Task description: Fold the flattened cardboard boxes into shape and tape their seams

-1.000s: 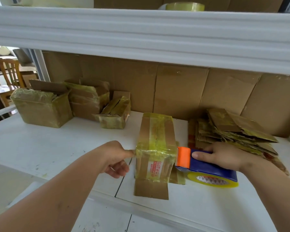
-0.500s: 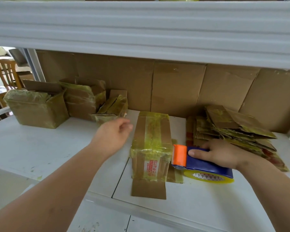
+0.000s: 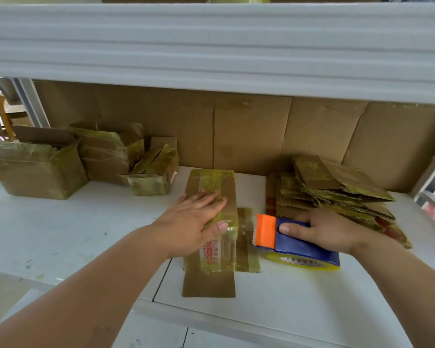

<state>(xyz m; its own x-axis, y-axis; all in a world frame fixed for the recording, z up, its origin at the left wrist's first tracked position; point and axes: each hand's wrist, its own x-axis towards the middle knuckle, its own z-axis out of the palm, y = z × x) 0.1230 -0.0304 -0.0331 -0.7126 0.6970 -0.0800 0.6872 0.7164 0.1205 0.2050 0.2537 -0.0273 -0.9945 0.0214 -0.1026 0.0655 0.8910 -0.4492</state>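
Three taped cardboard boxes (image 3: 35, 167) stand at the shelf's far left. The left hand (image 3: 194, 222) lies flat, fingers straight, on the taped box (image 3: 212, 187) at mid-shelf (image 3: 86, 234). Just right, the right hand (image 3: 329, 229) grips a blue tape dispenser (image 3: 299, 244) beside the stack of flattened boxes (image 3: 337, 192)

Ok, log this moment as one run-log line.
step: taping seam | left hand: flat on taped box | right hand: grips tape dispenser beside box | flattened boxes: stacked right
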